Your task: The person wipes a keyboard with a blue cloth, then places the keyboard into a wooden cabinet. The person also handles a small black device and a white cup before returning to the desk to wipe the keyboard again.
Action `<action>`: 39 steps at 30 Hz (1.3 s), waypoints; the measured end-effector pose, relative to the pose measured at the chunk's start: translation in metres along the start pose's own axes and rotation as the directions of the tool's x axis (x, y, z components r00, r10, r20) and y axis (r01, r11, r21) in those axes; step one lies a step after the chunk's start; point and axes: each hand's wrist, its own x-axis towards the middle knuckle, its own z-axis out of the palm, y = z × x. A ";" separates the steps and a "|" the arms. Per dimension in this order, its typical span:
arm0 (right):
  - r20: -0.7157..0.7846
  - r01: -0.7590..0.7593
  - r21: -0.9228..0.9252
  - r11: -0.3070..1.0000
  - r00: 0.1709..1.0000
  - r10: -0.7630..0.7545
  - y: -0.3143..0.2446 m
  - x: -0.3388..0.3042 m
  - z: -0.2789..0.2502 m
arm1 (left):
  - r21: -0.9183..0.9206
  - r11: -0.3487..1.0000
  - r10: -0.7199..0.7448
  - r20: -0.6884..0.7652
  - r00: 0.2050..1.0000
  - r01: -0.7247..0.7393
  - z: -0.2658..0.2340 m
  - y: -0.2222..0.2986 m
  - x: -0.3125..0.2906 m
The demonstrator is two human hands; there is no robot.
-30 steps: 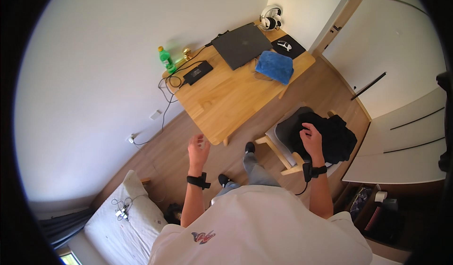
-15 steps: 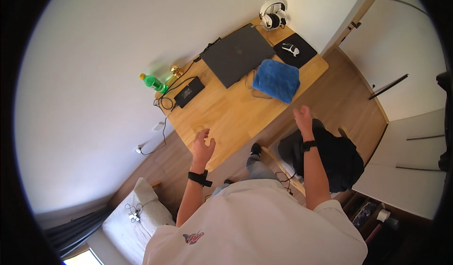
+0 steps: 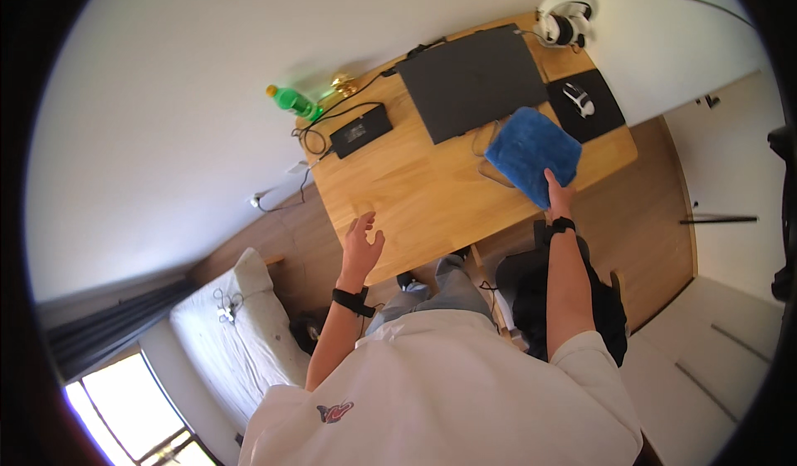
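Observation:
A folded blue towel lies at the right part of the wooden desk, by the front of a closed dark laptop. My right hand grips its near corner, thumb on top and the other fingers hidden beneath. Whether the towel is raised off the desk I cannot tell. Over the desk's near left edge hovers my left hand, fingers spread and holding nothing. A thin cord shows beside the towel.
On the wooden desk are a black power brick, a green bottle, a gold figurine, white headphones and a white mouse on a black mat. A chair with black clothing stands at the near right.
My right hand has reached forward and taken hold of the towel's near corner. The view has turned, so the desk appears shifted up and right. My left hand stays open.

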 end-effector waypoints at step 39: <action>0.482 0.442 0.280 0.852 0.703 -0.523 -0.098 -0.370 0.183 | -0.851 0.519 0.080 0.136 0.988 0.075 -0.086 -0.052 0.009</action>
